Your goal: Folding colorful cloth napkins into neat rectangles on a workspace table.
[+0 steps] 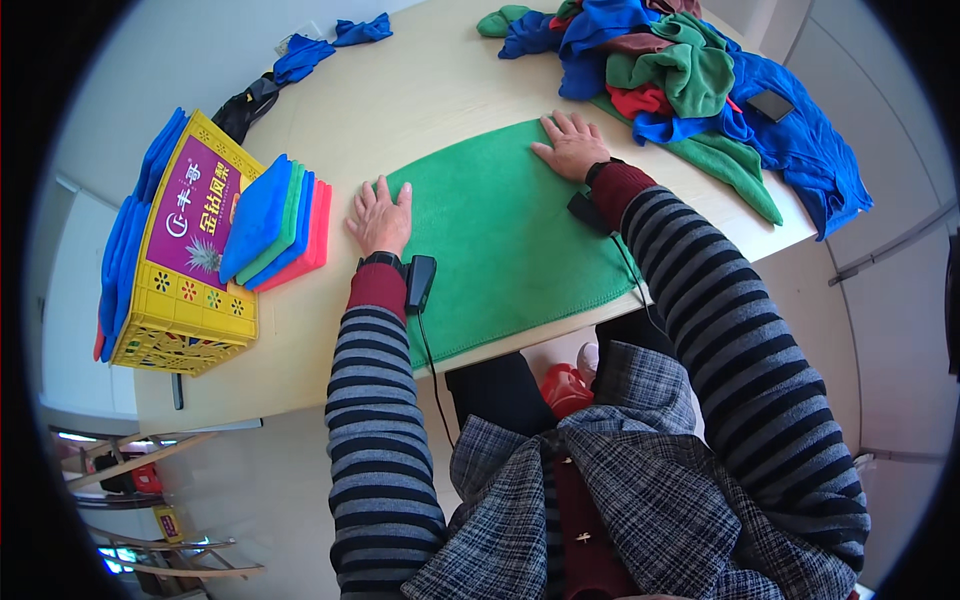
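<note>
A green cloth (500,240) lies spread flat on the pale table in front of me, its near edge close to the table's front edge. My left hand (382,218) rests at the cloth's left edge, fingers spread and pointing away from me. At the far right corner of the cloth, my right hand (573,147) lies with its fingers apart. Neither hand holds anything. Each wrist carries a dark strap and a small black device with a cable.
Folded blue, green and red cloths (275,225) stand stacked left of my left hand, against a yellow plastic crate (185,330) with more folded cloths. A heap of crumpled cloths (680,75) covers the table's far right, with a dark flat object (770,105) on it.
</note>
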A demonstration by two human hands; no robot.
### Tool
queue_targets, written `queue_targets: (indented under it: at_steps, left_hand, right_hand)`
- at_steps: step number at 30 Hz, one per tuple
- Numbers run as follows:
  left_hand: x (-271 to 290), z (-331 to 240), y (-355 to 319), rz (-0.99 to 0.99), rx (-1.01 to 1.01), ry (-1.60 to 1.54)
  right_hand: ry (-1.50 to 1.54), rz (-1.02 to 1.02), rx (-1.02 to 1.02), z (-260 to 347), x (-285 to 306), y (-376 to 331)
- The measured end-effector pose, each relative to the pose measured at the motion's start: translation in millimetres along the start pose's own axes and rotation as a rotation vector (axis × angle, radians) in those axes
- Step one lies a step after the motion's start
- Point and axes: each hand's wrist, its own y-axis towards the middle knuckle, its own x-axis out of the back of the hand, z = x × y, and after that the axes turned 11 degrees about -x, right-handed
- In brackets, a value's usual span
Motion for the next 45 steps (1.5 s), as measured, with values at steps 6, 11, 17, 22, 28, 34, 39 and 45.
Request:
queue_targets:
  at_steps: [6, 11, 17, 22, 28, 34, 39, 45]
  left_hand:
    - [-1, 4, 3, -0.014, 0.101, -0.005]
    - [-1, 8, -1, -0.079, 0.142, 0.003]
    - [8, -31, 2, -0.126, -0.279, 0.125]
    - [-5, -51, 10, 0.104, -0.503, 0.009]
    - [-9, -40, 12, 0.069, -0.448, -0.012]
    - [-5, -20, 13, 0.034, -0.317, 0.016]
    - [-3, 4, 2, 0.023, -0.212, 0.009]
    - [7, 21, -23, 0.067, -0.120, -0.006]
  right_hand:
    - [-0.017, 0.000, -0.006, 1, 1, 3]
    - [-0.095, 0.076, -0.053, 9, 14, -3]
    - [-0.160, 0.009, 0.149, 44, 18, 0]
    - [-0.015, 0.056, 0.322, 113, -1, -7]
    - [-0.007, 0.084, 0.237, 89, -6, 5]
    - [-0.032, 0.069, 0.137, 39, 3, 8]
    - [-0.026, 0.044, 0.081, 4, 0, -3]
    - [-0.008, 0.046, 0.038, -34, 0, -26]
